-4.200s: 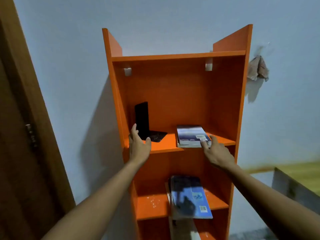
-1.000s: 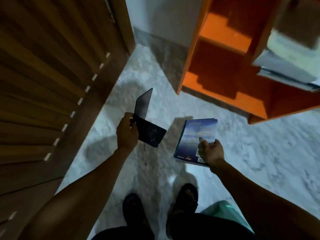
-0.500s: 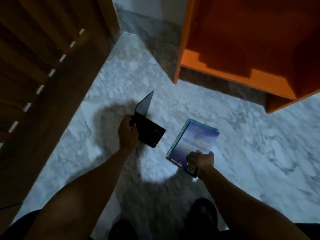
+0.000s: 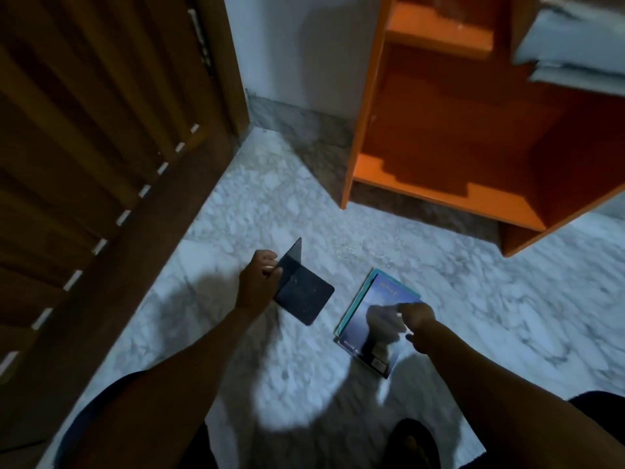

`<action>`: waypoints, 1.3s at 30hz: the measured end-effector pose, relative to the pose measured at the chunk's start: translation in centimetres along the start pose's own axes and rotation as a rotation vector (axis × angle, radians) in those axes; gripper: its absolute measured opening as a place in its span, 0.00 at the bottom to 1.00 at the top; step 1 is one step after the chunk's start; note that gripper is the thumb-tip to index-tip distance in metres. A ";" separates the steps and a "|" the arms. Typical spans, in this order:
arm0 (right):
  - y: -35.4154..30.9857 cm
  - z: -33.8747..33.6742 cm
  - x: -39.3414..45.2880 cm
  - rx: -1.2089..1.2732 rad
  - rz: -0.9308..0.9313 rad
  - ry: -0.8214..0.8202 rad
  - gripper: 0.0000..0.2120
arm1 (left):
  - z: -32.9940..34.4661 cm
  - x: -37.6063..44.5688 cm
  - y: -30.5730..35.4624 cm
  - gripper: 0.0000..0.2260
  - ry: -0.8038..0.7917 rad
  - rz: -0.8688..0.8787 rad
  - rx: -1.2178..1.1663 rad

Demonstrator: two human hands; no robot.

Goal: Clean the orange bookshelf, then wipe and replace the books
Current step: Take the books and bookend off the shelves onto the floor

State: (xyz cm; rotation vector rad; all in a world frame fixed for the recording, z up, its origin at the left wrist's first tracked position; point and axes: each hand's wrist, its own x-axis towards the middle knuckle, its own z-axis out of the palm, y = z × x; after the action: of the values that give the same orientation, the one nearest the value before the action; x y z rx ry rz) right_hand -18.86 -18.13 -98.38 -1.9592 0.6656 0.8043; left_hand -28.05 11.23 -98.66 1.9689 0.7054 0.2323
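Observation:
The orange bookshelf [image 4: 439,194] fills the upper right, its bottom shelf bare and in shadow. My left hand [image 4: 258,282] grips the upright plate of a black L-shaped bookend [image 4: 304,296], held low over the floor. A blue book [image 4: 384,292] lies flat on the marble floor on top of a teal one, right of the bookend. My right hand [image 4: 417,319] is blurred just above the blue book's right edge, apart from it, and casts a shadow on the cover. Pale books [image 4: 575,59] rest on a higher shelf at the top right.
A brown slatted wooden door [image 4: 101,147] runs along the left. The white marble floor [image 4: 270,214] lies between door and shelf. My dark sandal [image 4: 416,441] shows at the bottom right, close to the book.
I took the bookend and the blue book off the shelf and brought them down. The book now lies on the floor and my right hand has let go and lifted off.

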 end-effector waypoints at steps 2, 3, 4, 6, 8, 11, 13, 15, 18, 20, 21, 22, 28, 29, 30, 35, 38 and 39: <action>-3.5 -1.4 -2.0 -0.003 -0.114 0.054 0.11 | -2.2 -0.1 1.8 0.13 -0.091 0.008 -0.002; -5.4 -2.2 -3.1 -0.007 -0.178 0.061 0.13 | -3.2 0.1 2.8 0.14 -0.129 0.032 -0.033; -7.4 -3.0 -4.2 -0.012 -0.239 0.065 0.16 | -4.0 0.3 4.1 0.14 -0.152 0.068 -0.061; -11.1 -5.0 -6.1 0.015 -0.327 0.045 0.18 | -5.3 1.2 7.8 0.14 -0.149 0.153 -0.084; -14.8 -7.2 -8.3 0.011 -0.446 0.039 0.18 | -5.9 2.5 12.5 0.13 -0.145 0.234 -0.119; -19.9 -10.8 -11.6 -0.006 -0.661 0.104 0.16 | -5.1 4.5 20.5 0.13 -0.143 0.356 -0.136; -22.8 -13.6 -14.2 0.015 -0.764 0.146 0.14 | -3.9 5.3 26.1 0.13 -0.141 0.413 -0.153; -25.3 -16.7 -17.3 0.076 -0.843 0.173 0.13 | -2.4 5.7 31.3 0.15 -0.155 0.447 -0.190; -28.5 -21.8 -21.7 0.229 -0.965 0.219 0.17 | 0.6 6.5 37.5 0.19 -0.164 0.496 -0.151; -30.3 -25.3 -24.6 0.413 -1.030 0.260 0.21 | 2.9 7.0 40.8 0.24 -0.200 0.494 -0.110; -31.1 -26.9 -26.0 0.499 -1.055 0.294 0.23 | 4.0 7.0 42.2 0.27 -0.224 0.476 -0.077; -31.9 -28.4 -27.2 0.571 -1.072 0.332 0.24 | 5.1 7.1 43.4 0.30 -0.247 0.454 -0.040; -37.2 -35.0 -30.7 0.759 -1.016 0.404 0.28 | 10.3 7.6 46.0 0.38 -0.370 0.345 0.147; -37.8 -35.5 -30.7 0.775 -0.975 0.368 0.29 | 10.9 7.4 46.2 0.38 -0.373 0.330 0.142; -38.2 -35.7 -30.5 0.782 -0.932 0.324 0.29 | 11.7 7.6 46.2 0.38 -0.374 0.314 0.137; -39.7 -36.5 -30.4 0.722 -0.782 0.227 0.15 | 14.1 7.3 46.2 0.36 -0.385 0.209 -0.011; -40.0 -36.5 -30.5 0.743 -0.814 0.227 0.06 | 14.4 6.7 46.1 0.29 -0.384 0.136 -0.268; -39.9 -36.5 -30.6 0.750 -0.819 0.218 0.04 | 14.3 6.6 46.1 0.26 -0.372 0.114 -0.327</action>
State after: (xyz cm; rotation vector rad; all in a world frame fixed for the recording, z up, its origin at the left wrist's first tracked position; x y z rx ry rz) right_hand -0.09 -27.60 -39.92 -1.4119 0.1766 -0.1649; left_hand 1.15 -11.39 -66.85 1.6754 0.2927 0.0414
